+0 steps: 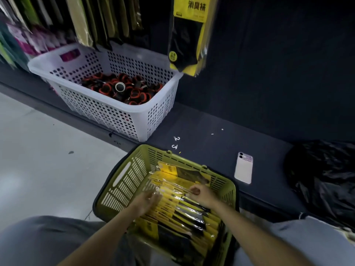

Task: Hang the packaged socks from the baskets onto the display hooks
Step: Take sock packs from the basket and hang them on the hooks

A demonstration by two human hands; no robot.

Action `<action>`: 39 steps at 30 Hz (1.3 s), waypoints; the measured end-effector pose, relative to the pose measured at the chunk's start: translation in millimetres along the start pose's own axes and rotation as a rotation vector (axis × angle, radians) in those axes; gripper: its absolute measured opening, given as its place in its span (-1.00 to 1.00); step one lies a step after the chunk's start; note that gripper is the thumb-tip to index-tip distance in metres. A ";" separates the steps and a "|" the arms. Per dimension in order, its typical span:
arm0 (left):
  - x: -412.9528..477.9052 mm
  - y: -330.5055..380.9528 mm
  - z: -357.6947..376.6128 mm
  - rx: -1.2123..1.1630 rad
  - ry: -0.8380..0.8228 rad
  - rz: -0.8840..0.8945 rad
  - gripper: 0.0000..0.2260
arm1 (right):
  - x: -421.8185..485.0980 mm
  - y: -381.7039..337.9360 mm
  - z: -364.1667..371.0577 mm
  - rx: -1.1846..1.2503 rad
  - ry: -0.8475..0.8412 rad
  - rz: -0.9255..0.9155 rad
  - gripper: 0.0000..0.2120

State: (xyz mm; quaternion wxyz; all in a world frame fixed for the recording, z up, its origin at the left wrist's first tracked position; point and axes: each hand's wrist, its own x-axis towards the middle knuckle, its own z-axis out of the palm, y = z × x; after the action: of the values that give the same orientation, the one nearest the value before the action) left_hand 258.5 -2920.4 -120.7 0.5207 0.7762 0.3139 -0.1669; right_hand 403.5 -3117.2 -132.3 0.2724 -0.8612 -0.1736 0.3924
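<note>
A green basket (134, 169) sits between my knees, packed with several yellow-and-black sock packs (184, 210) in clear wrap. My left hand (148, 200) lies on the left side of the stack, fingers spread on the packs. My right hand (199, 192) pinches the top edge of one pack near the middle of the basket. One identical yellow sock pack (189, 35) hangs on the dark display wall above. More hanging packs (92, 20) fill the hooks at the upper left.
A white perforated basket (107, 114) holding black-and-orange rolled items stands on the dark low shelf (211, 146). On that shelf lie a white phone (244, 167), two small white hooks (175, 143) and a black plastic bag (326, 179). Grey floor (38, 160) lies at the left.
</note>
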 end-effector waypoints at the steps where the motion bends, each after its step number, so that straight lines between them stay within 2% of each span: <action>1: 0.8 3.9 0.8 -0.021 -0.034 0.002 -0.82 | 1.5 -0.9 0.7 -0.031 -0.017 -0.004 -0.53; 5: 8.5 8.3 1.4 -0.024 -0.028 -0.021 -0.77 | 7.8 -1.7 8.5 -0.159 -0.060 -0.036 -0.45; 10: 19.1 1.3 3.8 0.009 -0.020 -0.041 -0.71 | 13.0 1.9 17.3 -0.161 -0.144 0.006 -0.36; 14: 23.3 0.2 7.8 0.016 0.058 -0.063 -0.68 | 12.4 -1.4 15.5 -0.140 -0.067 -0.017 -0.48; 16: 24.6 10.3 9.4 -0.067 0.094 -0.055 -0.68 | 10.0 -7.4 6.3 -0.109 -0.039 -0.045 -0.55; 18: 21.2 27.5 6.5 -0.192 0.217 -0.016 -0.64 | 6.0 -17.3 -8.2 -0.071 -0.016 -0.087 -0.65; 21: 14.7 59.0 -2.8 -0.335 0.399 0.129 -0.31 | -5.2 -42.3 -36.9 0.052 0.110 -0.182 -0.75; 23: 6.3 84.4 -11.8 -0.478 0.394 0.134 -0.08 | -16.6 -62.6 -58.8 0.142 0.206 -0.276 -0.79; 25: -1.7 107.0 -22.1 -0.573 0.356 0.158 0.00 | -31.3 -84.5 -79.2 0.213 0.268 -0.370 -0.87; 27: -11.8 123.7 -31.6 -0.624 0.298 0.195 -0.06 | -48.6 -105.7 -95.3 0.337 0.315 -0.433 -0.94; 30: -29.6 145.8 -45.2 -0.741 0.104 0.258 -0.42 | -71.7 -130.1 -108.8 0.525 0.309 -0.461 -0.90; 32: -42.4 161.8 -53.6 -0.836 0.013 0.344 -0.53 | -81.9 -141.6 -112.5 0.588 0.278 -0.462 -0.83; 34: -54.2 177.2 -64.7 -0.824 0.046 0.429 -0.54 | -90.7 -155.7 -115.4 0.626 0.331 -0.485 -0.80; 37: -67.3 195.8 -83.7 -0.747 0.129 0.544 -0.54 | -101.3 -179.8 -125.6 0.509 0.632 -0.604 -0.64; 39: -74.6 208.7 -94.7 -0.682 0.176 0.631 -0.55 | -109.1 -197.8 -132.8 0.481 0.715 -0.713 -0.64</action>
State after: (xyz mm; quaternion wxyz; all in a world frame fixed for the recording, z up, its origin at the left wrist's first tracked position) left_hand 334.3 -2911.8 107.9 0.7424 0.6297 0.1426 0.1787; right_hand 420.0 -3060.9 123.2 0.6191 -0.7421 -0.2567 -0.0118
